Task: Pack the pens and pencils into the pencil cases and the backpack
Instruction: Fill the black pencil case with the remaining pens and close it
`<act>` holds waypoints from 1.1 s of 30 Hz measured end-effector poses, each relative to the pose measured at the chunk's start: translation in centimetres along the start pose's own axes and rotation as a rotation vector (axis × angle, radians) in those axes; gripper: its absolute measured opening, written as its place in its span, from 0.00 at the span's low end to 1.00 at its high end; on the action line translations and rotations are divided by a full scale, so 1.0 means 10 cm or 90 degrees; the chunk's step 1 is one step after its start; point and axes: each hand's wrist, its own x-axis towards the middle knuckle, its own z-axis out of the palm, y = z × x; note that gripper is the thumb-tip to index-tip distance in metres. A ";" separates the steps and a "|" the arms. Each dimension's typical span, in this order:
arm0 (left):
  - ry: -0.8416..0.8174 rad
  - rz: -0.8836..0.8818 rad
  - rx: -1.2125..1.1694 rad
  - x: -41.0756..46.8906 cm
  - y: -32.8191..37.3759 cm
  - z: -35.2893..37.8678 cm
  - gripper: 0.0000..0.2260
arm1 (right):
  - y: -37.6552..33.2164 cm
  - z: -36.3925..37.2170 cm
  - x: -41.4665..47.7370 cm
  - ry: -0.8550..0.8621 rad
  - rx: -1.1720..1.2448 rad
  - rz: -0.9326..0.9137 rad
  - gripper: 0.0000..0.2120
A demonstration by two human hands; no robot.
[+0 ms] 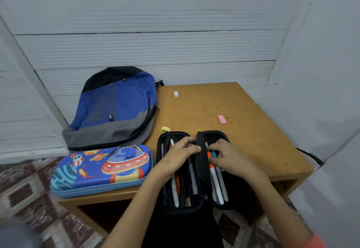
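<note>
Two pencil cases (101,169) (180,207), one backpack (115,109), two erasers (176,94) (222,119), left hand (180,155) gripping case flap (201,162), right hand (228,159) pinching pens (215,179).

A wooden table (253,140) bears a white eraser (176,94) at the back; a pink eraser (222,119) rightward; a yellow sharpener (165,129) centrally.

A black pencil case (181,206) lies open holding pens (215,179), beside a closed blue cartoon case (101,169) and a flat blue backpack (115,107).

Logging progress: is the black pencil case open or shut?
Open. The black pencil case lies spread at the table's near edge, pens showing in both halves, a flap between them.
</note>
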 end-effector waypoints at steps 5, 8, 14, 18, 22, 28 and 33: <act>0.000 0.002 0.006 -0.01 0.01 0.00 0.12 | 0.08 -0.04 0.09 0.047 0.075 0.006 0.19; -0.002 -0.001 0.001 -0.02 0.01 0.00 0.12 | 0.12 -0.12 0.18 0.133 0.158 0.060 0.14; -0.006 -0.003 -0.002 -0.03 0.02 0.00 0.12 | 0.25 -0.34 0.48 0.310 0.184 0.103 0.11; -0.005 -0.006 -0.004 -0.03 0.02 -0.01 0.13 | 0.31 -0.38 0.70 0.354 0.121 0.121 0.12; -0.005 -0.006 -0.006 -0.03 0.02 0.00 0.13 | 0.34 -0.36 0.85 0.337 0.056 0.142 0.16; -0.006 -0.008 -0.012 -0.04 0.02 0.00 0.12 | 0.38 -0.35 0.96 0.297 -0.014 0.187 0.16; -0.011 -0.004 -0.018 -0.03 0.01 -0.01 0.13 | 0.44 -0.32 0.95 0.291 -0.004 0.210 0.16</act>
